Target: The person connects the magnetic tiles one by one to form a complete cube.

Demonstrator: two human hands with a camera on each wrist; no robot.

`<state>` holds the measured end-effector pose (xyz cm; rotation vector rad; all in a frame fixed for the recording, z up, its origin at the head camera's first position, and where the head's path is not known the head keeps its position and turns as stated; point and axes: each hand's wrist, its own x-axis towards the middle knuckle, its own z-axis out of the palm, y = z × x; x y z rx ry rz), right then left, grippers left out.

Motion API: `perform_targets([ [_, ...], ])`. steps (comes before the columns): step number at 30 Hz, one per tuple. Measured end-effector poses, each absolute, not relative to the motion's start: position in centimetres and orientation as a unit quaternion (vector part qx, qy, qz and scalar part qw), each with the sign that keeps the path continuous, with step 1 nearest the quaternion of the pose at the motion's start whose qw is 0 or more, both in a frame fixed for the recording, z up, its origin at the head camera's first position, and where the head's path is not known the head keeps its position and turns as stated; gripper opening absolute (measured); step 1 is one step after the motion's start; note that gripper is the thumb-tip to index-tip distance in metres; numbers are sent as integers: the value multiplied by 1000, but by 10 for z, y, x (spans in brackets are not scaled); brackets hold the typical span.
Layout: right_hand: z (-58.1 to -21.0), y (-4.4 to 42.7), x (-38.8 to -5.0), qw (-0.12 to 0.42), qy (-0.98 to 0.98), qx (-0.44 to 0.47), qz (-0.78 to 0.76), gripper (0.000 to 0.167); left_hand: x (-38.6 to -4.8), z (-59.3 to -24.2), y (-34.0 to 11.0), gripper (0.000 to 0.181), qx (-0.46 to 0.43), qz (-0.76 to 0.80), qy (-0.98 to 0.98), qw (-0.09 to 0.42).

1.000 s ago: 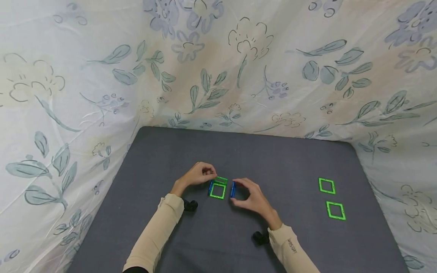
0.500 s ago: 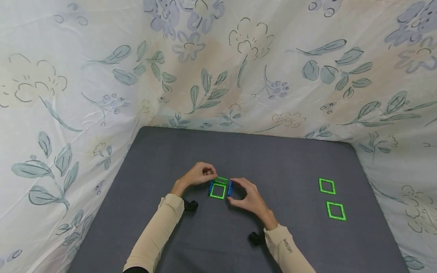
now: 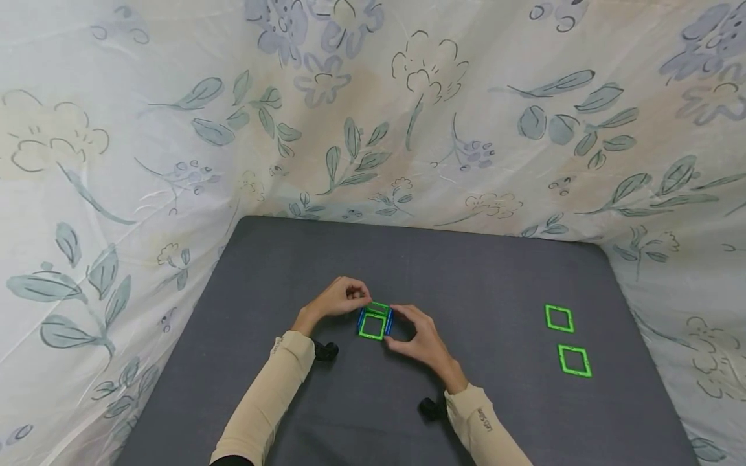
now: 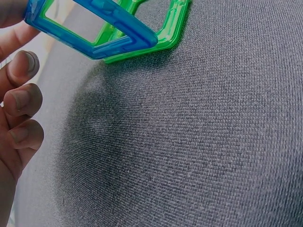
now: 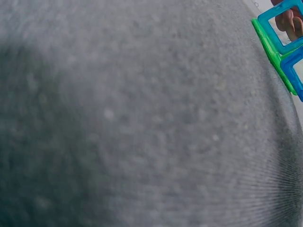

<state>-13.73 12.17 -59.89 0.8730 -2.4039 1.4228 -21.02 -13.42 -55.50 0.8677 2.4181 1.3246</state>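
Green/blue frames [image 3: 375, 315] btwn hands [image 3: 338, 298] [image 3: 427, 340], roomy gap to far tbl edge [image 3: 408, 230]

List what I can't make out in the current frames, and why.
- Left hand: partly cut off by the left edge, left wrist view; pinch or mere touch unclear.
- Fingers: cut off by the right edge, right wrist view; whose hand is unclear.
- Blue squares: cut off by that same edge.
- Right blue square touching flat green square: too small, head view.

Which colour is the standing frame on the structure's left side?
Blue; the standing frame shows best in the left wrist view.
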Motion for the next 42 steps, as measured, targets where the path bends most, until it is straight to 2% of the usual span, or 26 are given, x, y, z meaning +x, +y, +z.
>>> perform_targets([
  [15, -602, 117, -136, 95, -798, 289, 520, 67, -210, -558, -134, 11, 295, 452, 832, 127],
  [30, -608, 119, -141, 54, -825, 289, 482, 72, -210, -556, -134, 12, 299, 458, 828, 125],
  [37, -607, 119, -143, 30, -818, 283, 500, 68, -214, -548, -138, 13, 309, 441, 829, 151],
  [42, -605, 120, -148, 6, -810, 298, 505, 67, -219, -536, -143, 18, 341, 415, 819, 201],
])
